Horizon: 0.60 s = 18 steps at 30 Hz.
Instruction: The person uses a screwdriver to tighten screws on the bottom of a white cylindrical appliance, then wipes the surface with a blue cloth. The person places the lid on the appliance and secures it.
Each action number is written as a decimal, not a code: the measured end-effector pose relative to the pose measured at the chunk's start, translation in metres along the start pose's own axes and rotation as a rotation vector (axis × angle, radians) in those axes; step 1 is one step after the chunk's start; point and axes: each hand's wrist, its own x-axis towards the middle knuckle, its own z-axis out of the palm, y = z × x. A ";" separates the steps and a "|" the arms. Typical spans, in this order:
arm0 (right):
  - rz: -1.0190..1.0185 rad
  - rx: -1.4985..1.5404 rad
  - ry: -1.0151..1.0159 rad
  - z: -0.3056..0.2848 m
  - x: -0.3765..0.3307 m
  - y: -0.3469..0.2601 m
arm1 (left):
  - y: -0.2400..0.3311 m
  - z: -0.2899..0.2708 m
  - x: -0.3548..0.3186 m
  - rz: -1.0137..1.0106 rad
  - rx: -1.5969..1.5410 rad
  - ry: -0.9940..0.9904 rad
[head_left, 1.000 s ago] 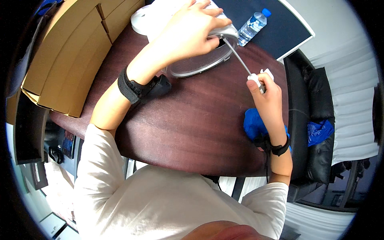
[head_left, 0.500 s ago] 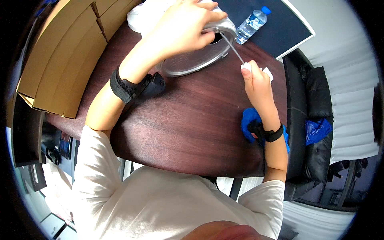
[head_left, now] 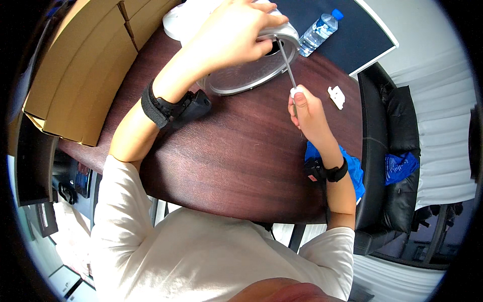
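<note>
A white rounded appliance point(head_left: 193, 21) with a silver rim and a broad, see-through-looking face lies on its side at the far part of the table. My left hand point(head_left: 241, 32) grips its upper edge, fingers over the top and thumb at the rim. In my closed right hand point(head_left: 309, 113) is a screwdriver point(head_left: 288, 68) with a pale handle and a thin metal shaft. Its tip meets the rim just beside my left thumb, by a dark opening; the exact contact point is too small to make out.
On the dark wooden table point(head_left: 236, 151) a small white plastic piece point(head_left: 336, 97) lies right of my right hand. A water bottle point(head_left: 319, 32) lies behind. Cardboard boxes point(head_left: 75, 75) line the left. Blue cloth point(head_left: 352, 163) is beneath my right wrist; a black sofa point(head_left: 400, 121) stands right.
My right hand has shifted left and slightly nearer, turning the screwdriver to a steeper angle. The small white piece behind it has come fully into view. My left hand keeps its grip.
</note>
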 end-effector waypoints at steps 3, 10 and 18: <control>0.069 0.031 -0.004 0.002 -0.002 -0.006 | -0.003 0.001 0.000 -0.006 -0.011 0.005; -0.053 -0.310 0.172 -0.019 -0.018 -0.020 | 0.004 -0.002 -0.002 -0.016 -0.021 -0.051; -0.097 -0.530 0.249 -0.027 -0.032 -0.050 | 0.010 -0.001 -0.001 -0.042 0.005 -0.049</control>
